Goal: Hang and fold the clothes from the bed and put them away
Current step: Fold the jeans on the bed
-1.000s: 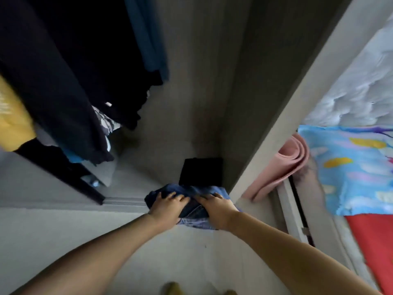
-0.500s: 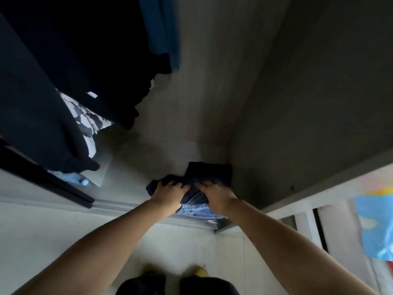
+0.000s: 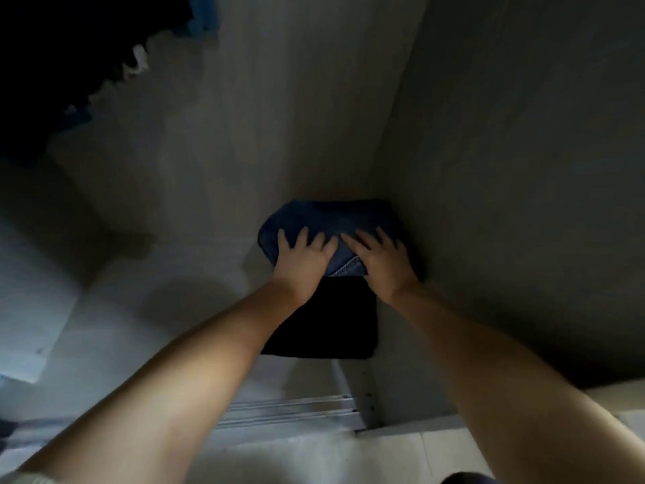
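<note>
A folded pair of blue jeans lies on the wardrobe floor, pushed into the back right corner. My left hand and my right hand lie side by side on top of it, fingers spread and fairly straight, pressing down on the denim. A folded black garment lies just in front of the jeans, partly under my wrists. The near edge of the jeans is hidden by my hands.
The wardrobe's right side wall stands close beside the jeans. Dark hanging clothes fill the upper left. A metal sliding-door track runs along the wardrobe's front edge. Pale wardrobe floor spreads to the left.
Both hands have carried the jeans from the wardrobe's front edge over the black garment to the back corner. The fingers, curled round the denim before, are now spread flat on it.
</note>
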